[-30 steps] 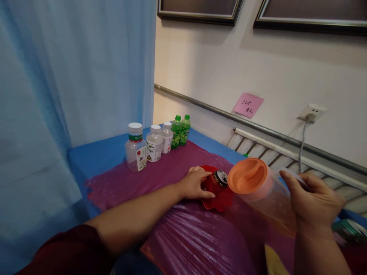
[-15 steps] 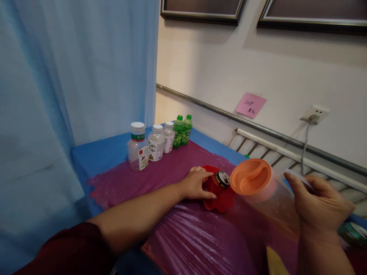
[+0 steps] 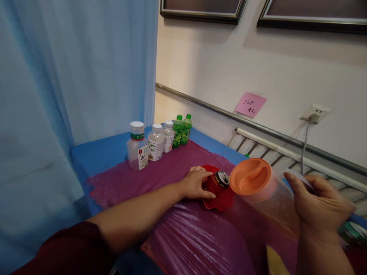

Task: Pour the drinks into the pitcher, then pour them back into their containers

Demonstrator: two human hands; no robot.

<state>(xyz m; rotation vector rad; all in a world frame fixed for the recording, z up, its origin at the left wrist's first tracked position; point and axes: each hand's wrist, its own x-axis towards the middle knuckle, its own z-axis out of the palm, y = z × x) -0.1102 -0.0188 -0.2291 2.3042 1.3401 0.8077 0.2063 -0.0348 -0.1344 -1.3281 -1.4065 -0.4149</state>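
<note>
My left hand [image 3: 197,184] is wrapped round a red drink can [image 3: 217,182], its open top tilted toward the right. Beneath the can lies a red scalloped dish [image 3: 220,203]. With my right hand [image 3: 319,198] I grip the handle of a clear plastic pitcher [image 3: 276,202] that has an orange lid [image 3: 251,176]. The pitcher is tipped to the left, its lid close beside the can's top. Some brownish liquid shows low in the pitcher. Whether anything flows from the spout cannot be made out.
Purple plastic sheeting [image 3: 177,168] covers much of the blue table [image 3: 94,149]. Toward the back stand a clear jar [image 3: 137,151], white-capped bottles [image 3: 156,143] and green bottles [image 3: 178,131]. A green can [image 3: 352,233] is at far right. A radiator [image 3: 269,154] lines the wall.
Almost nothing differs. Both hands, the can and the pitcher keep the same places, with only a very slight shift of the view.
</note>
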